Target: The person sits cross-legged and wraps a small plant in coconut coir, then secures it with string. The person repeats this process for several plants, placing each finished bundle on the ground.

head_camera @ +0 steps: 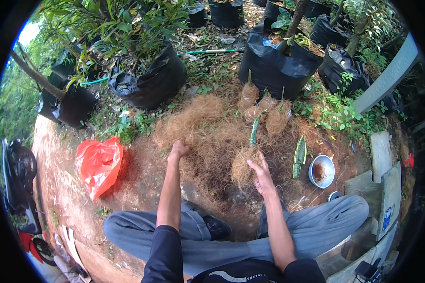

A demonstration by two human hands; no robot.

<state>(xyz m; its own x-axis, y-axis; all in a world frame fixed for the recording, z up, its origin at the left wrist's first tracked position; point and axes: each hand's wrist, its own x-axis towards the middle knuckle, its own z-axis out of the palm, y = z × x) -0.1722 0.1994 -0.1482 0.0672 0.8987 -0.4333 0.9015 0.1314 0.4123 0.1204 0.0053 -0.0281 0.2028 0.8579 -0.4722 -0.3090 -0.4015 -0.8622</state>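
My right hand point(263, 177) holds a ball of coconut fibre point(243, 164) from its right side, with thumb and fingers against it. A variegated snake plant leaf cutting point(255, 131) stands upright out of the top of that ball. My left hand point(179, 149) is closed at the near left edge of a loose heap of coconut fibre point(202, 109), fingers curled into the strands and partly hidden. Several finished-looking fibre balls bound with thread point(278, 118) sit together beyond my right hand, with leaf tips poking up. Another snake plant leaf piece point(299, 157) lies flat to the right.
A metal bowl point(321, 171) with brown residue stands at right, near a thread spool point(334, 196). A red plastic bag point(99, 166) lies at left. Black planter bags point(279, 67) line the far side. Stone slabs point(389, 198) edge the right; a motorcycle point(21, 177) stands far left.
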